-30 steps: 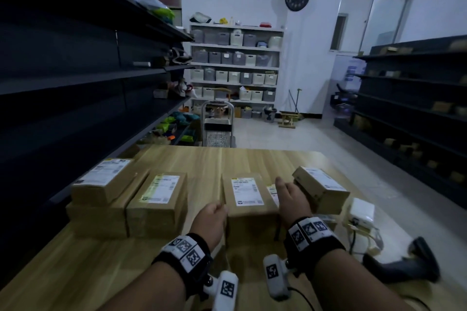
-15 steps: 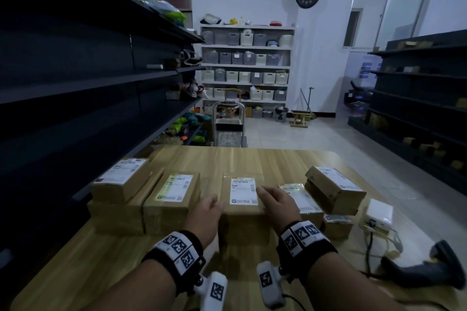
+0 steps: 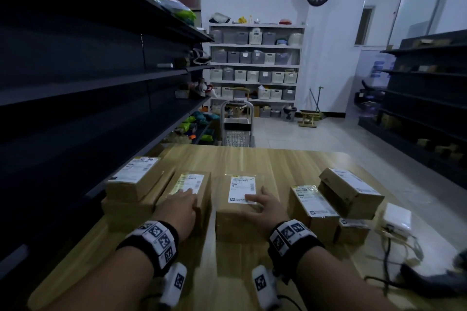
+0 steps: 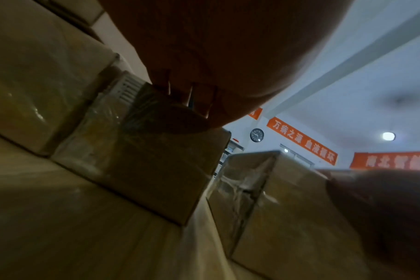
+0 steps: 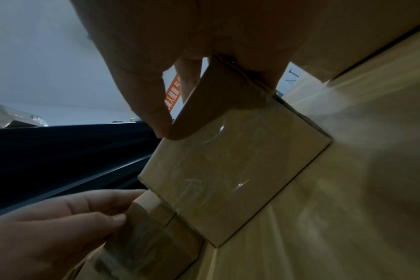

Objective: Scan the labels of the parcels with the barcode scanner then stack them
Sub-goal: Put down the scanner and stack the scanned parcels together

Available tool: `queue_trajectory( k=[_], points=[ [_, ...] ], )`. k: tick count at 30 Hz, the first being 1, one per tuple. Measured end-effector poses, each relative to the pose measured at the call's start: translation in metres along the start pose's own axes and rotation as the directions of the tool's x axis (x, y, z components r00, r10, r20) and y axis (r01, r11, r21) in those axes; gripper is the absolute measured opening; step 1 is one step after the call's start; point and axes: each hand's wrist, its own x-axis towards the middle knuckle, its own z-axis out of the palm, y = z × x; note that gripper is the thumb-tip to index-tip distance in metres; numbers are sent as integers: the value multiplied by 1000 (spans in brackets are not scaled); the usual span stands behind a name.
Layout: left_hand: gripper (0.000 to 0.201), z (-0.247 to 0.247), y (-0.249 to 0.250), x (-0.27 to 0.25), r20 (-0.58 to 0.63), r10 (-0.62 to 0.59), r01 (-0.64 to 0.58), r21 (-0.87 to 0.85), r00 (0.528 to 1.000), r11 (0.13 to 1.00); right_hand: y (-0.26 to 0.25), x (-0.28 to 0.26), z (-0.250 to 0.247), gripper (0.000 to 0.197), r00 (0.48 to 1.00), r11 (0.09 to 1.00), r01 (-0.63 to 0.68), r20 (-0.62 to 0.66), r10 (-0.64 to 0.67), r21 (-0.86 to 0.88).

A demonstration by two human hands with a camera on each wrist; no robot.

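Dark metal shelving [image 3: 75, 63] fills the left side, its lower bays too dim to make out. The wooden table [image 3: 252, 159] carries the cardboard parcels; their white labels are printed too small to read. Orange banners [image 4: 302, 140] on the far wall carry Chinese characters, blurred. The middle parcel [image 3: 240, 212] now sits just right of the left-hand parcel [image 3: 192, 192], a narrow gap between them. A moment ago both hands framed it; now the right hand [image 3: 262, 206] lies on its top with fingers spread and thumb hooked over the near left edge, gripping it. The left hand [image 3: 180, 207] has shifted onto the left-hand parcel, fingers flat across the label. The barcode scanner [image 3: 429, 283] lies at the table's right edge, partly cut off.
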Motion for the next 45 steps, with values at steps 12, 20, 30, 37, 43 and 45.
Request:
queue_trajectory(
  k=[12, 20, 30, 37, 43, 45],
  points=[
    [51, 3, -9, -2, -27, 40, -41, -47, 999, 998, -13, 7, 32, 53, 999, 997, 36, 13, -35, -64],
    [51, -2, -4, -5, -121, 16, -43, -225, 993, 973, -13, -4, 9, 58, 993, 995, 85, -83, -81, 47],
    [35, 9, 110, -41, -304, 149, -314, -618, 941, 721, 17, -28, -68, 30, 895, 943, 131, -445, 20, 306],
    [62, 72, 180, -18, 140, 130, 73, -903, 982, 423, 51, -54, -131, 25, 786, 957, -11, -590, 186, 288],
    [80, 97, 208, -3, 245, 154, 182, -924, 957, 336, 69, -55, -147, 33, 785, 961, -126, -568, 248, 246],
    [78, 97, 213, -3, 267, 171, 203, -926, 948, 318, 74, -52, -149, 36, 803, 959, -172, -531, 270, 227]
  ],
)
